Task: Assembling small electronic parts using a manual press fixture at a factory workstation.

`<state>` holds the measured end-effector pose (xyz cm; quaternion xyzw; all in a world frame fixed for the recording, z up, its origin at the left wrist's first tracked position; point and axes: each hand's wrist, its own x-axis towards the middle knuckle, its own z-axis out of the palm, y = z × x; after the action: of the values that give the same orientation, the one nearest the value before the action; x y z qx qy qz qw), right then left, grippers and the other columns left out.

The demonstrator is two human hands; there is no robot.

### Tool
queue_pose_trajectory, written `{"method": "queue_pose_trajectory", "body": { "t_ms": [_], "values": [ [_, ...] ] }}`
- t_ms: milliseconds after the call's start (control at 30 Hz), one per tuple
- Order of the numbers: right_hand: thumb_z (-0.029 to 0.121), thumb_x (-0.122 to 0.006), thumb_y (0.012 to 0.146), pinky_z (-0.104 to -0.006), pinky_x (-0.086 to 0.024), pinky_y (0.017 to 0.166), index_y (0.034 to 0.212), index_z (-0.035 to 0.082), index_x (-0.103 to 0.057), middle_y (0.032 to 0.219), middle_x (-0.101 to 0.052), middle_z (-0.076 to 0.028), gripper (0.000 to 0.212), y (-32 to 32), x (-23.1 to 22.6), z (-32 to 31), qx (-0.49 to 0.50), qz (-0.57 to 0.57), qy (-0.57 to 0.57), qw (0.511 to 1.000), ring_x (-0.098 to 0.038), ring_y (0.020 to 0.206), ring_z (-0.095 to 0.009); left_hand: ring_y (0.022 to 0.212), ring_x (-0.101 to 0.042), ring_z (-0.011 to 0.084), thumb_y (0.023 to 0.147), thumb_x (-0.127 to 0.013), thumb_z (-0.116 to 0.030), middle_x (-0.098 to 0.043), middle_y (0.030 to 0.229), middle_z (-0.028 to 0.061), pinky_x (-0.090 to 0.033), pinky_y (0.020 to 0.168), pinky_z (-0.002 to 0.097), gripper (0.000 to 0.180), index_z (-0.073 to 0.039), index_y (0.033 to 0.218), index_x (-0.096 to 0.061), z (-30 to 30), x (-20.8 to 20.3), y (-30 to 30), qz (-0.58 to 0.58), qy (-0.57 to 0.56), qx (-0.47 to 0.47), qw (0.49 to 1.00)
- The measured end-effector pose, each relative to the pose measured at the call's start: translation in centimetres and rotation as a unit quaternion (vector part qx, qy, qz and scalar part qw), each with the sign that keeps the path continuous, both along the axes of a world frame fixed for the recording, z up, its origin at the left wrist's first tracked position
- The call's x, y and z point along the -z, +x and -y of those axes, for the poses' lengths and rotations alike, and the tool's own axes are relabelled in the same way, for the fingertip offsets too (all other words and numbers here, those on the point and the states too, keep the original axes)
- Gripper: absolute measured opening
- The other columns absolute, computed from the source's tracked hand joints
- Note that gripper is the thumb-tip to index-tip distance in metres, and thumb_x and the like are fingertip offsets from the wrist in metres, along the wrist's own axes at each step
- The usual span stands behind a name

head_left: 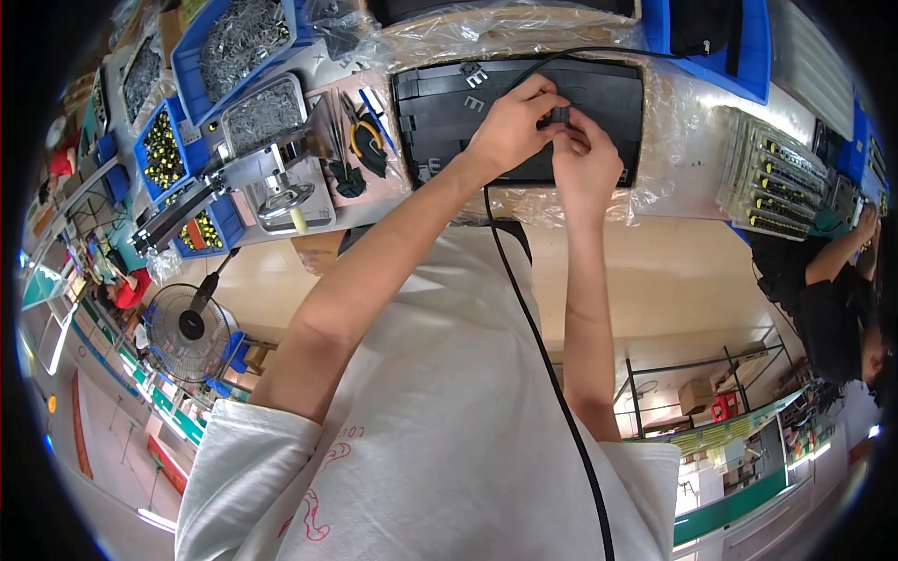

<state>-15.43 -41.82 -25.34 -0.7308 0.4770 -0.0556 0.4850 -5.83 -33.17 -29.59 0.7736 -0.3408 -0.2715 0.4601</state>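
Observation:
My left hand [510, 126] and my right hand [587, 159] meet over a flat black plastic panel [440, 117] lying on a plastic-wrapped bench. Together the fingers of both hands pinch a small dark part [559, 115] at the panel's middle. Two small grey metal clips [473, 86] lie on the panel's upper left. A black cable [524, 309] runs from the panel down across my white shirt.
Left of the panel stand a hand press [271, 178], pliers with yellow and black handles [367, 142] and blue bins of metal parts [234, 37]. A tray of yellow-tipped parts [776, 178] lies at right, near a person in black [828, 299]. A fan [192, 329] stands lower left.

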Motion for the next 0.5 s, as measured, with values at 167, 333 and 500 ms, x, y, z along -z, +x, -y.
{"method": "queue_pose_trajectory", "body": {
  "t_ms": [167,333,500],
  "values": [
    [0.006,-0.069,0.089,-0.0296,-0.059,0.084,0.121,-0.007,-0.069,0.106,-0.076,-0.017,0.034,0.5,-0.4,-0.8,0.001,-0.013,-0.032,0.999,-0.074,0.089,-0.019,0.09,-0.067,0.0263,0.077,-0.081,-0.004,-0.061,0.113,0.0091,-0.057,0.078,0.0372,0.037,-0.004,0.112,-0.071,-0.2,0.1,-0.2,0.018,-0.014,-0.008,1.0],
    [0.01,-0.069,0.09,-0.0308,-0.059,0.083,0.119,-0.006,-0.07,0.105,-0.076,-0.018,0.032,0.6,-0.6,-0.6,-0.015,-0.032,-0.055,0.998,-0.075,0.089,-0.02,0.095,-0.067,0.0265,0.078,-0.079,-0.003,-0.061,0.113,0.0088,-0.057,0.082,0.0369,0.037,-0.005,0.114,-0.071,-0.3,0.2,-0.2,0.042,-0.036,-0.008,0.998],
    [0.012,-0.071,0.09,-0.0317,-0.059,0.083,0.122,-0.002,-0.069,0.108,-0.075,-0.019,0.035,0.8,-1.1,-0.2,-0.031,-0.062,-0.035,0.997,-0.076,0.088,-0.022,0.095,-0.067,0.0269,0.076,-0.079,-0.001,-0.061,0.112,0.0091,-0.057,0.081,0.0371,0.037,-0.005,0.113,-0.071,-0.2,0.3,-0.3,0.039,-0.029,-0.014,0.999]
  ]
}}
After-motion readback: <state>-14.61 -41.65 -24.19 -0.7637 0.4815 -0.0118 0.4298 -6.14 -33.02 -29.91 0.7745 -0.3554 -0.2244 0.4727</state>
